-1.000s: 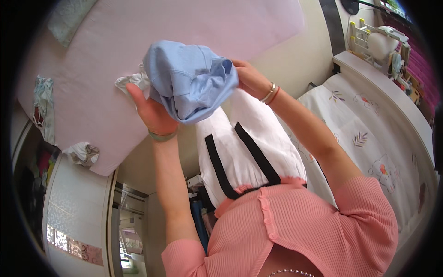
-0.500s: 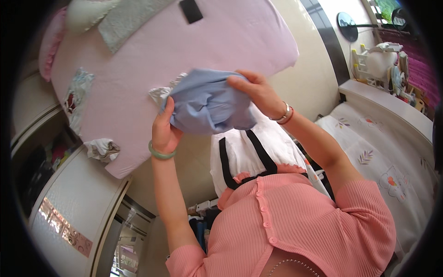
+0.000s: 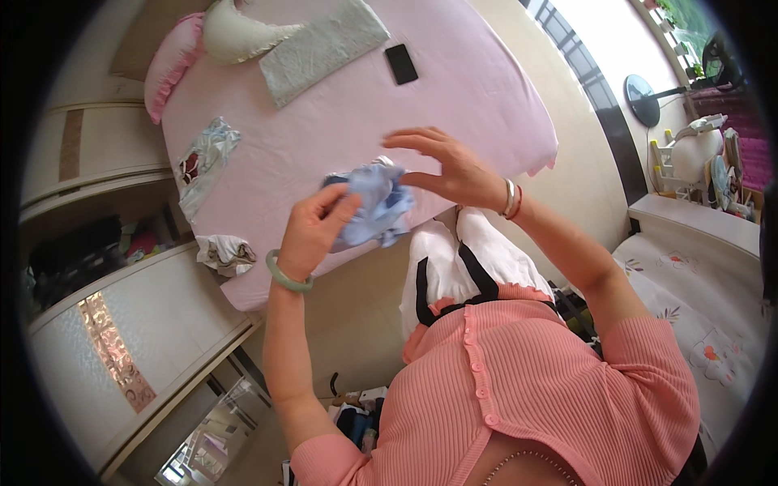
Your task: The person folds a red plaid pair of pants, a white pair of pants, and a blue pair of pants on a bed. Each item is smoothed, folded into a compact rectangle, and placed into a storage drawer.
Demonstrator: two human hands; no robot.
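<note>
A light blue piece of cloth (image 3: 374,209), bunched and creased, hangs over the near edge of the pink bed (image 3: 478,105). My left hand (image 3: 314,231) pinches it at its left side between thumb and fingers. Beside its upper right, my right hand (image 3: 458,172) has its fingers spread and slightly blurred; the thumb is close to the fabric, and I cannot tell whether it touches. Behind the blue cloth, a small bit of white frilled fabric (image 3: 382,161) shows; most of it is hidden.
A black phone (image 3: 401,64) and a folded grey-white cloth (image 3: 324,53) lie farther back. Pale garments (image 3: 212,158) and a crumpled garment (image 3: 225,255) rest along the bed's left edge. A white cabinet (image 3: 154,332) stands at left, a fan (image 3: 642,100) at far right.
The blue cloth was spread between both hands; now it is bunched in my left hand. My right hand has let go and opened. The view has shifted, showing more of the bed.
</note>
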